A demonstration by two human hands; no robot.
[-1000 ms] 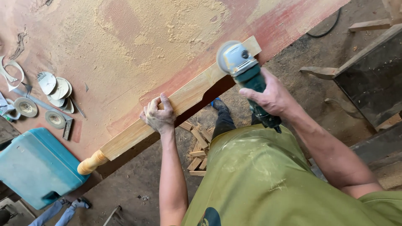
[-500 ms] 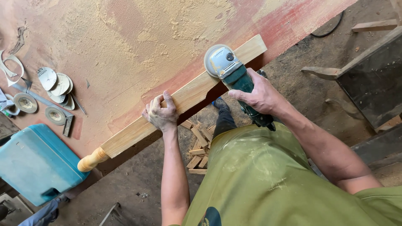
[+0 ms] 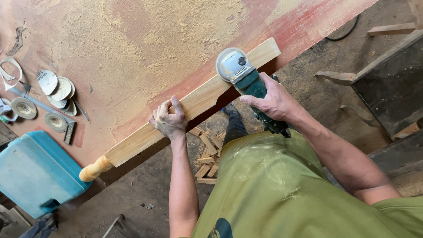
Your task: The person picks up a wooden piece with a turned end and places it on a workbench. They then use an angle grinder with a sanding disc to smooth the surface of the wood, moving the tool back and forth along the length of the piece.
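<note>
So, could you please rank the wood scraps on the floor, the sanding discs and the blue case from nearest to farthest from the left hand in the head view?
From the left hand:
1. Wood scraps, just below-right.
2. Sanding discs, far left on the bench.
3. Blue case, lower left corner.

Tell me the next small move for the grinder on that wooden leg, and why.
Probably slide the grinder along the wooden leg toward the left hand, stopping short of it. The right hand holds its disc on the leg's upper part, near the curved cut; the left hand pins the leg to the bench.
</note>
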